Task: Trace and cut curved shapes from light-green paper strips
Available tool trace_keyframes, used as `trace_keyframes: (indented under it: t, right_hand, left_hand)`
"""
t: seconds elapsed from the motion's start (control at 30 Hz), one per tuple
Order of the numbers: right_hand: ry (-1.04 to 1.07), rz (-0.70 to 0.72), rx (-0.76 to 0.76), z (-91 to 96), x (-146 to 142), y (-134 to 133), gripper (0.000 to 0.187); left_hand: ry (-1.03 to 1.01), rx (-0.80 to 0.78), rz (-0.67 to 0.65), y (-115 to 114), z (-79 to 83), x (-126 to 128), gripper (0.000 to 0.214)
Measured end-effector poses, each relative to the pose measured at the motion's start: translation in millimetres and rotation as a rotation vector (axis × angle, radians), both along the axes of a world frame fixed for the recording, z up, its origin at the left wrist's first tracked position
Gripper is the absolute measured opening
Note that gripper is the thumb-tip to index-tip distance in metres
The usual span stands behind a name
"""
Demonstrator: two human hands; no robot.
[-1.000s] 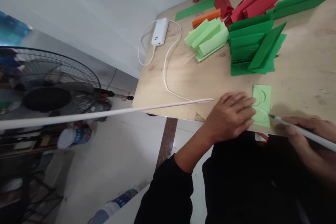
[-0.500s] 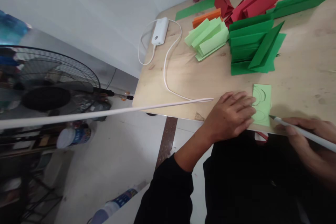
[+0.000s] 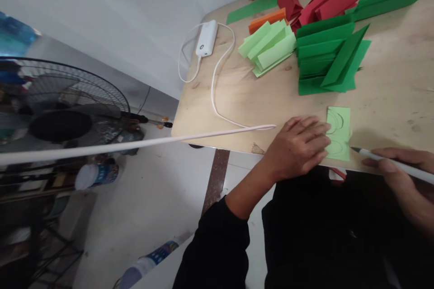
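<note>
My left hand [image 3: 300,146] lies flat, fingers stretched, on the left edge of a small light green paper [image 3: 339,133] with curved pencil lines on it, at the near edge of the wooden table [image 3: 244,99]. My right hand [image 3: 403,171] is closed round a white pencil [image 3: 389,163]. The pencil's tip sits just off the paper's lower right corner.
Piles of folded paper lie farther back: light green [image 3: 269,47], dark green [image 3: 327,58], red [image 3: 325,2] and orange [image 3: 266,20]. A white power bank [image 3: 206,38] with a white cable [image 3: 217,95] rests at the table's left. A standing fan [image 3: 61,108] is on the floor left.
The pencil tip has drawn slightly right, away from the paper's edge. My left hand stays in place on the paper.
</note>
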State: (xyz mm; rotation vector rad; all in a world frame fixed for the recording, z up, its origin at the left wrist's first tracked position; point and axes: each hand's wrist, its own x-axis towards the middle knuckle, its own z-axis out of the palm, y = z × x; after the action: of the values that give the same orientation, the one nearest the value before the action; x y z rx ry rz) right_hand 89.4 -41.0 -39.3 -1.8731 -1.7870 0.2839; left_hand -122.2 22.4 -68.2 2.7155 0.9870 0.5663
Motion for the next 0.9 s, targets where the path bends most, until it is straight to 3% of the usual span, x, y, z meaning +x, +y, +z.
trace_keyframes:
  t: [0.2, 0.37, 0.9]
  right_hand:
    - [-0.016, 0.221, 0.104, 5.7, -6, 4, 0.026]
    - [-0.028, 0.320, 0.144, 0.9, -7, 4, 0.023]
    - [-0.037, 0.369, 0.135, -4.9, -9, 3, 0.017]
  left_hand:
    - [0.027, -0.023, -0.003, 0, 1.4, 0, 0.031]
    - [0.024, -0.015, -0.007, 1, 1.4, -1, 0.032]
    - [-0.021, 0.025, 0.008, 0, -1.0, -1, 0.030]
